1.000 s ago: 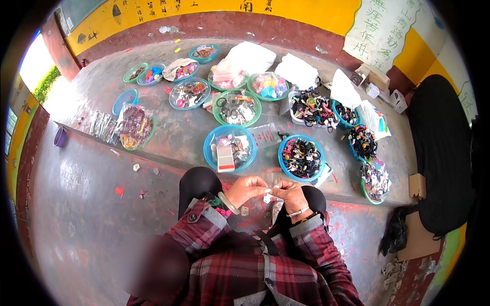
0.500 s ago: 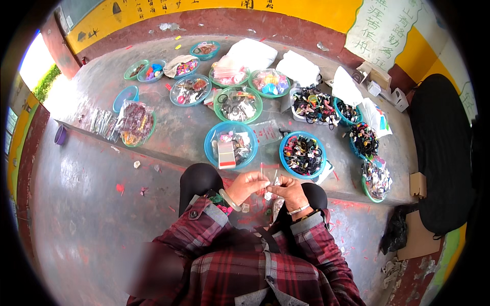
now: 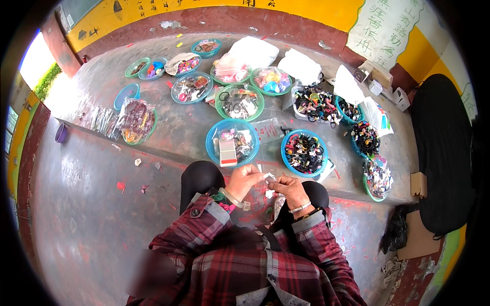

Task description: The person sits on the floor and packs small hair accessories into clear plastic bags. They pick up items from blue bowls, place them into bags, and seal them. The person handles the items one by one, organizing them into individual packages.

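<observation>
My left hand (image 3: 243, 182) and my right hand (image 3: 291, 190) meet over my knees, thumbs and forefingers pinched. Between their fingertips is a small clear plastic bag (image 3: 269, 177), bunched up and whitish; what it contains is too small to make out. Just beyond my left hand stands a blue basin (image 3: 209, 148) of small packets, with a red-and-white box or card stack (image 3: 227, 153) resting on them. Another blue basin (image 3: 284, 162), full of black hair ties (image 3: 304, 153) with colourful trims, is beyond my right hand.
Across the raised concrete ledge (image 3: 176, 135) stand several basins of hair accessories, a white tub (image 3: 312, 118) and white sacks (image 3: 251, 51). Flat packets (image 3: 137, 116) are piled at the left. Small scraps and a purple bowl (image 3: 61, 133) are on the lower floor.
The small clear bag, spread upright between my hands before, is now bunched at my fingertips. My left hand has shifted slightly up and left; both hands keep their pinch.
</observation>
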Demonstrator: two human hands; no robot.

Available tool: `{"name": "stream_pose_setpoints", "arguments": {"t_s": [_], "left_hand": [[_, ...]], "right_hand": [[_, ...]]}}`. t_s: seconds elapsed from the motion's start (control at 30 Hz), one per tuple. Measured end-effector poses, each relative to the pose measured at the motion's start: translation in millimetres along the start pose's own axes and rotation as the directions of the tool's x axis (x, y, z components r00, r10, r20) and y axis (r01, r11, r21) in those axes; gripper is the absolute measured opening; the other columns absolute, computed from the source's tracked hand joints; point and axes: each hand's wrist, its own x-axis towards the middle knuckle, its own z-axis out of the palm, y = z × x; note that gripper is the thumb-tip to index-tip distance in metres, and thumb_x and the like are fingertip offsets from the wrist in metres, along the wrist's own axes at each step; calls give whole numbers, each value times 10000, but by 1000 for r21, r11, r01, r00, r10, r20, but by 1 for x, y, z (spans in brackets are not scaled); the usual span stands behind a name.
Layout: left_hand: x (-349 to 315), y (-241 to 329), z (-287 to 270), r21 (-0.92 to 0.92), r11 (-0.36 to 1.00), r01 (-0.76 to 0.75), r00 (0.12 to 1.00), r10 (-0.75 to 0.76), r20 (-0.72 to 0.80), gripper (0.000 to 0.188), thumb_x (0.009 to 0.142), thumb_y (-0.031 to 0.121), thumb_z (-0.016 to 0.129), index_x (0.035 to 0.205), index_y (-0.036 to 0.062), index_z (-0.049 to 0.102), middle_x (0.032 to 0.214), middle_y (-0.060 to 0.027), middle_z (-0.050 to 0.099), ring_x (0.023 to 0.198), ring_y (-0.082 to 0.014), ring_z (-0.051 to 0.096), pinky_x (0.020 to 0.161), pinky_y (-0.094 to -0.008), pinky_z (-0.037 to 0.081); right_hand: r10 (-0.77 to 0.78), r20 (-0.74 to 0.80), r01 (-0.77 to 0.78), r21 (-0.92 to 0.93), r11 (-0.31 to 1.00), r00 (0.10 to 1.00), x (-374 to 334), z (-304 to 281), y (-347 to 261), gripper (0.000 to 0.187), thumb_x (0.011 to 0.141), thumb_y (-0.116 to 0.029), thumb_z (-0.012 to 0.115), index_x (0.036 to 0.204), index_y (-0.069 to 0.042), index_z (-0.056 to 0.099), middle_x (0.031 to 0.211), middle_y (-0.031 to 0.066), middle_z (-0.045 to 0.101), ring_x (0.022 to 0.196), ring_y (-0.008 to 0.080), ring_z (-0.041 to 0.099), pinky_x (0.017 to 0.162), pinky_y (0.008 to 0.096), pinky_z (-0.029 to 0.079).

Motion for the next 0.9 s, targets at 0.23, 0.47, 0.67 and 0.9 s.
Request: {"name": "stream_pose_setpoints", "arguments": {"t_s": [0.23,0.47,0.67,0.9], "left_hand": [[2,-3,-1,15,999,31,999,-31,-16,113,798,129,646,779,44,573,721,2,584,618,-59,504,552,-195,391],[2,-10,3,-61,998,16,997,-20,-68,234,813,133,627,1009,35,546,888,-22,595,707,-67,545,594,-214,419],[-9,-27,11,-195,945,262,964,-246,103,283,849,153,587,1089,20,518,924,-30,587,821,-76,545,632,-220,453],[-15,-25,23,-61,991,121,986,-113,123,324,906,216,501,1148,1,507,1059,-33,553,902,-96,542,688,-222,467]], "right_hand": [[-3,-29,3,10,1000,1000,-1,2,0,85,753,-59,650,771,23,640,691,39,627,602,76,532,630,218,402],[-292,-242,184,-386,904,925,5,0,15,122,696,-88,700,665,-17,605,639,19,590,557,86,500,578,274,415],[-700,-207,213,-860,463,684,-1,18,4,189,635,-80,691,610,-53,505,629,86,522,638,261,524,573,380,417],[-766,9,180,-974,140,642,-4,22,-1,169,643,-96,653,668,-63,489,662,101,517,674,313,522,603,400,425]]}}
